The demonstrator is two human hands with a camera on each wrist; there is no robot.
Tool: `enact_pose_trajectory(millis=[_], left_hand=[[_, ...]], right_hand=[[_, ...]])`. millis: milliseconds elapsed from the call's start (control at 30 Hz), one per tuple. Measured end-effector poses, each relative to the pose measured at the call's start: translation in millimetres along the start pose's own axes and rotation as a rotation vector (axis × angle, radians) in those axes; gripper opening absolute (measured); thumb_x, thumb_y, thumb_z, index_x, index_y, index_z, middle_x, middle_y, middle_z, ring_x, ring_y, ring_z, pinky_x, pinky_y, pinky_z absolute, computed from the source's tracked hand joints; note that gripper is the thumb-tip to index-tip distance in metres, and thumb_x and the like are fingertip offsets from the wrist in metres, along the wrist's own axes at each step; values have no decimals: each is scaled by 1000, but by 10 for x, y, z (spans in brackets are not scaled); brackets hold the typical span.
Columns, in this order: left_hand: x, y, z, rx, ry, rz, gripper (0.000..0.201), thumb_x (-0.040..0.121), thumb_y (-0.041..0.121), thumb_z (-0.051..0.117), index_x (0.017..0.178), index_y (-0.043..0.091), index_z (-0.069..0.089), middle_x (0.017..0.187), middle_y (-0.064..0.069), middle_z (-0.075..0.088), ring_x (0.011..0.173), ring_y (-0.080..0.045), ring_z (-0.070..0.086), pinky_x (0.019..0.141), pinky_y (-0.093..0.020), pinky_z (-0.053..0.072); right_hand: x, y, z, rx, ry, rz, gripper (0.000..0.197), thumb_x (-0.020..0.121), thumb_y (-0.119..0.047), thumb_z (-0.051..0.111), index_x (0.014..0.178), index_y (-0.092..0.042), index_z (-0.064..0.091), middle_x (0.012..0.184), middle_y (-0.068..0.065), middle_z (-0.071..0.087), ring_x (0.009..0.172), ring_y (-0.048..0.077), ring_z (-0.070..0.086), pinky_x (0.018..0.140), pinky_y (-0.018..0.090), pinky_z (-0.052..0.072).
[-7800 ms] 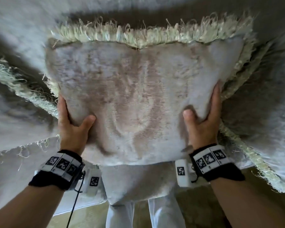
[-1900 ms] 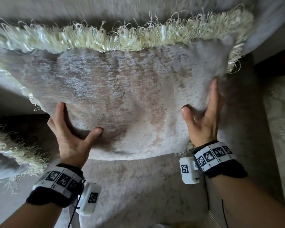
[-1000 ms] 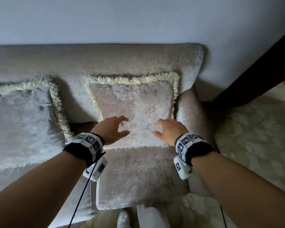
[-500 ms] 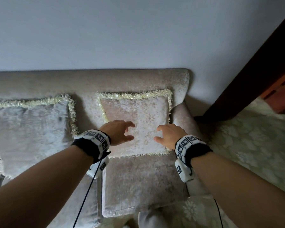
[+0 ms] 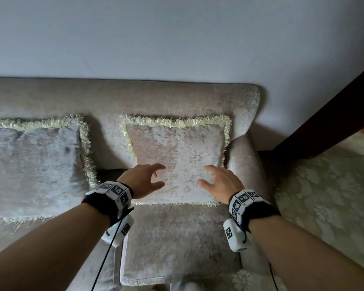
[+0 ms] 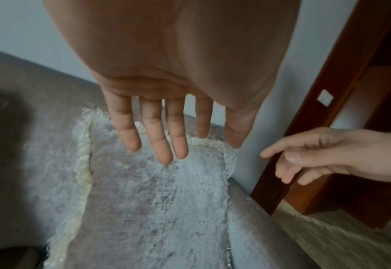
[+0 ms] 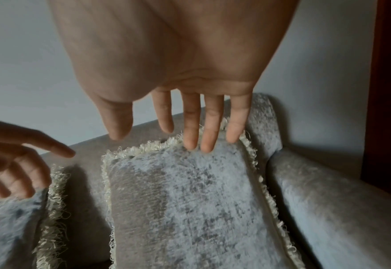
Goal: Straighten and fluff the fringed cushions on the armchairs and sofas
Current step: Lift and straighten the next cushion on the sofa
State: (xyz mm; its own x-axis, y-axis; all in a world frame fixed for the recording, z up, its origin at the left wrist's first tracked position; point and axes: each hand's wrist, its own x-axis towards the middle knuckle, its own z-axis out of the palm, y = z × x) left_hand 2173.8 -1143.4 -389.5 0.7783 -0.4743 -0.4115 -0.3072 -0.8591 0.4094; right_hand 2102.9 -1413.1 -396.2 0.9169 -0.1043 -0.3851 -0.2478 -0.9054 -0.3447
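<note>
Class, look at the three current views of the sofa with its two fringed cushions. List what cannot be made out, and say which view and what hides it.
- Left cushion, head view: its left side is cut off by the frame edge.
- Right cushion, head view: the left hand and right hand cover its lower corners; whether they touch it is unclear.
- Sofa, head view: the forearms hide parts of the seat.
- Wrist views: palms block the upper frame; cushion fabric is blurred.

Both arms reach forward, the left hand (image 5: 144, 180) and right hand (image 5: 222, 183) held side by side, fingers loosely spread, palms down.
</note>
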Motion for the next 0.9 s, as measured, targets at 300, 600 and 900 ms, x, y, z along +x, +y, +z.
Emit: enact_pose_trajectory(millis=[300,600,900], left_hand=[[986,-472,802,-380,276,-206,57,90,46,67,143,43,46,122,7,62,106,-11,64,97,-40,51],[1530,-889,1366,-541,530,-278,73,77,56,63,146,48,40,131,0,46,112,-10,55,99,-38,49],[1940,-1454,1768,-525,752,-258,109,67,62,82,149,64,10,159,-21,12,150,-32,19,114,-60,36]], right_hand=[[1148,811,632,218,96,-2,79,86,-72,50,155,-44,23,146,3,38,137,21,33,110,33,34],[1778,1197,1345,493,276,8,88,73,-78,55,145,-70,6,155,-12,8,149,19,13,117,47,33],[2441,1412,1727,621,491,-42,100,69,-86,56,151,-61,4,163,12,1,152,32,17,110,52,44]])
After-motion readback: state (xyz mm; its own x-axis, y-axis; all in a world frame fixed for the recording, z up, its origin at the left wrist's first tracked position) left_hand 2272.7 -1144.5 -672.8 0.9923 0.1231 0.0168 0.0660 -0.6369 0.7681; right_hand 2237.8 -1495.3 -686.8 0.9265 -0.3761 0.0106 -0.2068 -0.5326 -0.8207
